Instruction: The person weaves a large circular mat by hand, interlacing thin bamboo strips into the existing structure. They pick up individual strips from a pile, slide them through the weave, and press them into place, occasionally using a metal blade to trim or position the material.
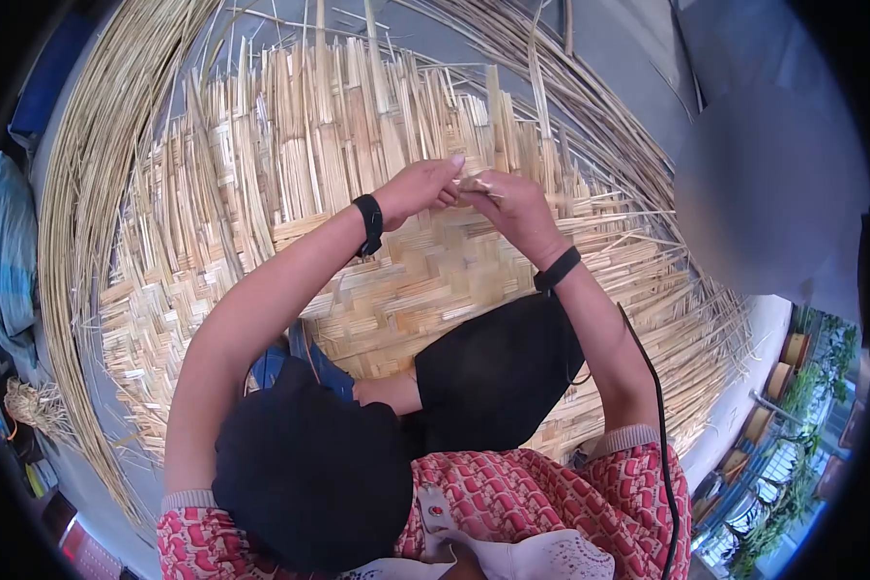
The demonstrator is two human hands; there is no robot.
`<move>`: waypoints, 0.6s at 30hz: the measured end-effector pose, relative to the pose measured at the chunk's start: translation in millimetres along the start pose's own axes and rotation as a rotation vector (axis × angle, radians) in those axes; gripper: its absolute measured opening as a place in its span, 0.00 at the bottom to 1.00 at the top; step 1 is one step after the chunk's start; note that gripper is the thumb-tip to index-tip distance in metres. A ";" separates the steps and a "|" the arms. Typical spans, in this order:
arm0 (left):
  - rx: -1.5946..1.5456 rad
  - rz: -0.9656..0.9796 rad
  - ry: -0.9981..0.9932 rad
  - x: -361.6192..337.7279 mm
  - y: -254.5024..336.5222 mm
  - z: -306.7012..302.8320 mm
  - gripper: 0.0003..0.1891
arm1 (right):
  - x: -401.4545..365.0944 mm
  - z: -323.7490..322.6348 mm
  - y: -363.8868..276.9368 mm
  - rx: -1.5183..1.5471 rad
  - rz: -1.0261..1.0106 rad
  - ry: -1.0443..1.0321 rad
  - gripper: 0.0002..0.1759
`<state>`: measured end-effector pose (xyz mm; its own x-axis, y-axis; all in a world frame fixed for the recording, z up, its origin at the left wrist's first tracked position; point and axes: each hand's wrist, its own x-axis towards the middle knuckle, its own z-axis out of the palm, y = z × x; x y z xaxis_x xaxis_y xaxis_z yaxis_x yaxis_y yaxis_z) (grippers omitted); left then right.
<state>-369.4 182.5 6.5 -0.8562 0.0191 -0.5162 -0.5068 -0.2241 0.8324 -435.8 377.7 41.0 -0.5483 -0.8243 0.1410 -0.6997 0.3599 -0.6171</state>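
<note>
A half-woven reed mat (435, 280) spreads under me, its middle in a tight diagonal weave and its far edge in long loose strips. My left hand (421, 189) and my right hand (514, 205) meet just above the far part of the weave, both with curled fingers. Between their fingertips is the end of a split reed strip (471, 183), small and partly hidden. The right hand pinches it, and the left fingers close at the same spot. Black bands circle both wrists.
Long reed bundles lie left (77, 184) and at the back right (599, 97). A blue plastic sack (10, 251) stands at far left. Someone in grey-blue clothing (773, 58) is close on the right, near potted plants (802, 396). A black cable (659, 416) runs past my right arm.
</note>
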 end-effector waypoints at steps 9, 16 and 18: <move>1.589 0.487 0.289 -53.6 -24.1 -21.1 0.37 | 8.0 -18.8 44.2 -0.628 0.144 -0.230 0.11; 1.867 0.265 -0.032 -40.5 -13.7 -4.0 0.34 | -17.2 -19.5 65.2 -0.756 0.087 -0.172 0.07; 1.820 0.355 -0.092 -12.3 1.2 10.3 0.30 | -16.3 -36.3 52.2 -0.591 0.125 -0.186 0.08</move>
<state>-360.5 192.1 16.0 -0.9035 0.2716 -0.3315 0.2593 0.9623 0.0817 -480.0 425.7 34.7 -0.5905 -0.8036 -0.0738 -0.7996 0.5950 -0.0812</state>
